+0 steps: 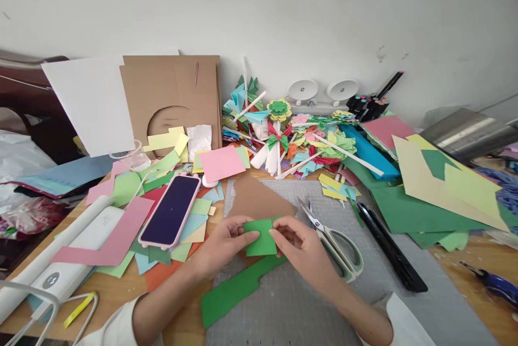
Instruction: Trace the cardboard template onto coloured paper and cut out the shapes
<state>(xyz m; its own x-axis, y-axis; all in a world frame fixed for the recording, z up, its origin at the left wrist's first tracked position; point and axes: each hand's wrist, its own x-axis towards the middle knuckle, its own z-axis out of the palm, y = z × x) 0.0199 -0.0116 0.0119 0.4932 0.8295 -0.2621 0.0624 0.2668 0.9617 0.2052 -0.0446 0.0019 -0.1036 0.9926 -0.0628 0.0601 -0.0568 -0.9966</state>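
Between my two hands is a small square of green paper (259, 243), held up over the grey cutting mat (291, 308). My left hand (230, 238) pinches its left edge, thumb in front. On the right edge, my right hand (295, 238) grips it between thumb and fingers. Below them lies a longer green paper strip (230, 294) with a notch cut from it. A brown paper sheet (259, 197) rests on the mat behind my hands. Right of my right hand, a pair of scissors (334, 246) lies with its blades pointing away.
A black utility knife (390, 249) lies on the mat's right side. At left are a phone (170, 211), paper scraps and a white power bank (76, 249). Folded paper flowers (279, 111) and cardboard (174, 81) stand along the wall. Large paper sheets (424, 205) cover the right.
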